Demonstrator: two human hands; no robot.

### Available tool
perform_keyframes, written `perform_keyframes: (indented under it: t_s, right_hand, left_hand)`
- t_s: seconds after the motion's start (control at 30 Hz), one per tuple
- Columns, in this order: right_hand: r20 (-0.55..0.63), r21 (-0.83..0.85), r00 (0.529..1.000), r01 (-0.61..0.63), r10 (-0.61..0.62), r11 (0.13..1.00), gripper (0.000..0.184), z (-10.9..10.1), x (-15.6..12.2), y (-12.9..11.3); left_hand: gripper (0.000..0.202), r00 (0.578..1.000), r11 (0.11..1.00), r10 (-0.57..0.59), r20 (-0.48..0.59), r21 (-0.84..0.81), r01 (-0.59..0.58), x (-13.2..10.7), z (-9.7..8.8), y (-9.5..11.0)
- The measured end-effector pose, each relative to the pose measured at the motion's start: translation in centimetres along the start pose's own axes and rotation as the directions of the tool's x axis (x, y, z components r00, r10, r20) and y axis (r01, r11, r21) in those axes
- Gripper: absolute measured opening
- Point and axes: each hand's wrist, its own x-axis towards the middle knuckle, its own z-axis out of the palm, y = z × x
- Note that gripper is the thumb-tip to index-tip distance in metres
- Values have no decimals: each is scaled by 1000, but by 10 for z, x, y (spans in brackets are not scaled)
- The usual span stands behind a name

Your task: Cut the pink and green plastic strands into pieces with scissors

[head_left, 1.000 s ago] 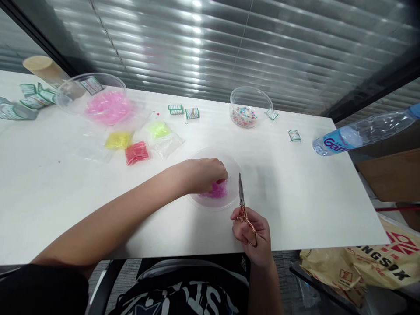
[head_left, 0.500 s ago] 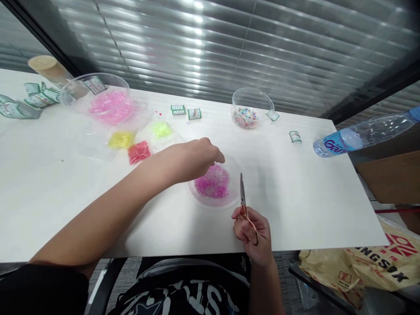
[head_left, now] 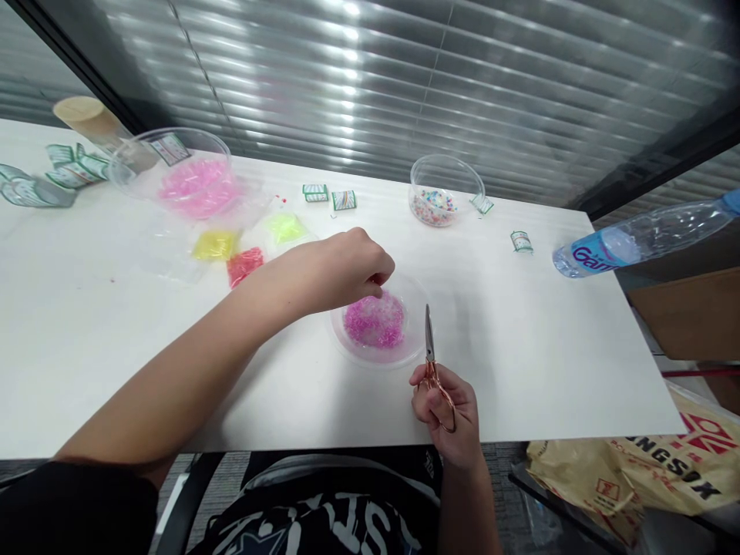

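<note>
My left hand (head_left: 361,266) hangs over the far left rim of a clear round bowl (head_left: 413,351). Its fingers are curled in with the thumb pointing down; whatever they may pinch is hidden. Small pink-purple beads (head_left: 375,327) cover the bowl's bottom. Just right of the bowl, my right hand (head_left: 448,405) grips scissors (head_left: 429,351) by their rose-gold handles. The blades look closed, tips pointing away from me.
Yellow (head_left: 215,245), red (head_left: 245,266) and lime (head_left: 286,227) bead packets lie left of my left hand. Behind them stands a bowl of pink material (head_left: 200,189). Farther back is a bowl of multicoloured beads (head_left: 435,208). A water bottle (head_left: 607,247) is at the right edge.
My left hand has risen slightly, and its fingers have curled inward from a more extended pose. The scissors stay in my right hand, almost unmoved.
</note>
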Motion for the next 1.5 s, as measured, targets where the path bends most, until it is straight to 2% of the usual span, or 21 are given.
perform_keyframes:
  t_s: [0.2, 0.3, 0.37, 0.53, 0.63, 0.8, 1.0, 1.13, 1.27, 1.4, 1.5]
  right_hand:
    - [-12, -15, 1000, 6, -6, 1000, 32, 0, 0, 1]
    - [-13, -20, 1000, 10, -10, 1000, 34, 0, 0, 1]
    - [-13, -16, 1000, 11, -11, 1000, 34, 1, 0, 0]
    - [5, 7, 1000, 12, -12, 1000, 31, 1, 1, -1]
    - [10, 7, 1000, 24, -24, 1000, 30, 2, 1, -1]
    - [25, 24, 999, 29, -29, 999, 28, 1, 1, 0]
    - [37, 36, 998, 53, -54, 998, 24, 0, 0, 2]
    - [45, 50, 998, 51, -53, 997, 23, 0, 0, 2]
    - [45, 54, 998, 50, -52, 997, 22, 0, 0, 1]
    - [46, 55, 998, 45, -48, 997, 22, 0, 0, 1]
    - [51, 55, 997, 48, -51, 997, 22, 0, 0, 1]
  left_hand:
    - [22, 998, 1000, 7, 56, -5, -7, 0, 3, 5]
    - [32, 994, 999, 41, 106, -9, -40, -1, 8, 6]
    - [36, 986, 1000, 17, 163, 19, -20, -1, 10, 9]
    - [38, 924, 995, -69, 376, 93, 37, 1, 10, 25]
    - [36, 904, 993, -61, 423, 119, 11, 5, 14, 32]
    - [28, 924, 991, -16, 383, 126, -35, 7, 23, 34]
    - [23, 959, 989, 103, 264, 75, -127, 10, 27, 27]
    - [33, 982, 985, 138, 133, 89, -151, 11, 23, 18]
    - [44, 988, 988, 139, 69, 60, -144, 8, 18, 12]
    - [36, 988, 992, 102, 116, 60, -110, 5, 15, 12]
    - [33, 970, 993, 71, 234, 77, -91, 5, 13, 15]
